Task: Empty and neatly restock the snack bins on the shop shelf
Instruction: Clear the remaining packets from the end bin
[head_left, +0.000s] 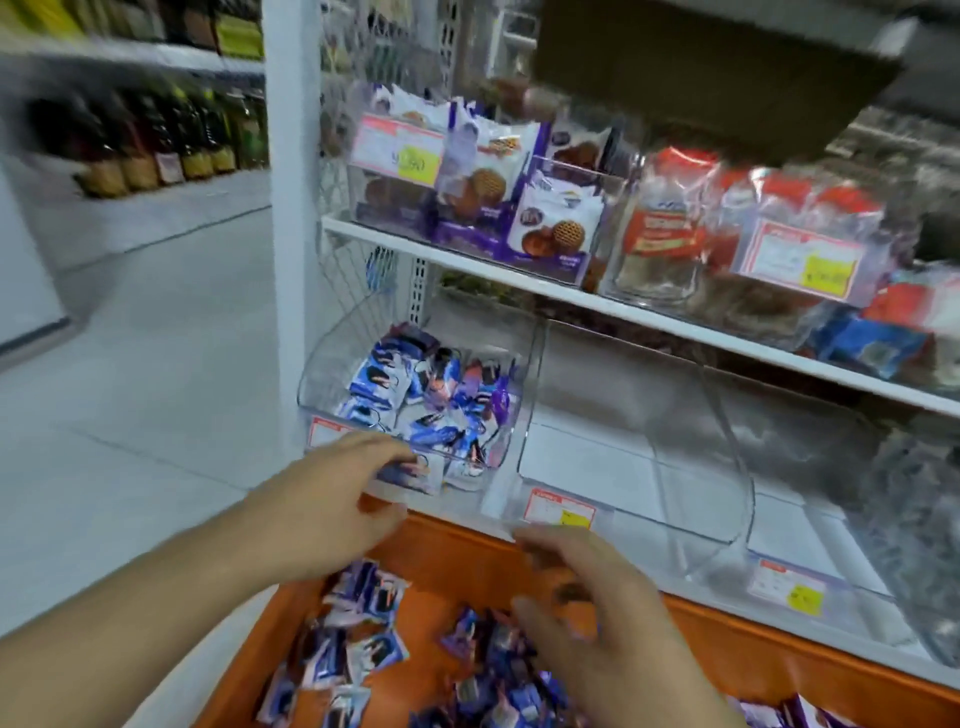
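A clear snack bin (519, 364) on the lower shelf holds several small blue and purple snack packets (415, 395). My left hand (332, 499) reaches to the bin's front lip, fingers stretched over it and thumb below; motion blur hides any packet in it. My right hand (587, 597) hovers, blurred, over an orange crate (467, 561) below the shelf, fingers loosely curled with nothing visible in them. Several more of the same packets (363, 649) lie loose in the crate. To the right stands an empty clear bin (649, 457).
The shelf above (467, 254) carries clear bins of purple cookie packs (493, 197) and red-wrapped packs (753, 223). A white upright post (293, 208) borders the shelf on the left. Tiled floor (156, 364) and a bottle shelf (156, 140) lie further left.
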